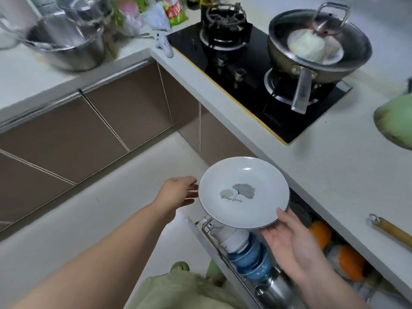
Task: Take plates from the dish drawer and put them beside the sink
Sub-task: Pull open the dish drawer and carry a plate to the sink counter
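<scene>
- My right hand (287,238) grips one white plate (243,192) by its near rim, above the open dish drawer (256,262); my left hand (178,192) is spread open, fingertips at the far rim.
- The drawer holds stacked blue bowls (249,262).
- Beyond, the pale tabletop (323,166) carries a two-burner hob (252,85) and one wok (318,52).

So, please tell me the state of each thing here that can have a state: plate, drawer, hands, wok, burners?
Plate: lifted above the drawer, face up, empty.
Dish drawer: pulled open, bowls stacked inside.
Right hand: holding the plate's near edge.
Left hand: open, fingers at the plate's left rim.
Wok: on the right burner, lid on.
Left burner: bare, no flame visible.
</scene>
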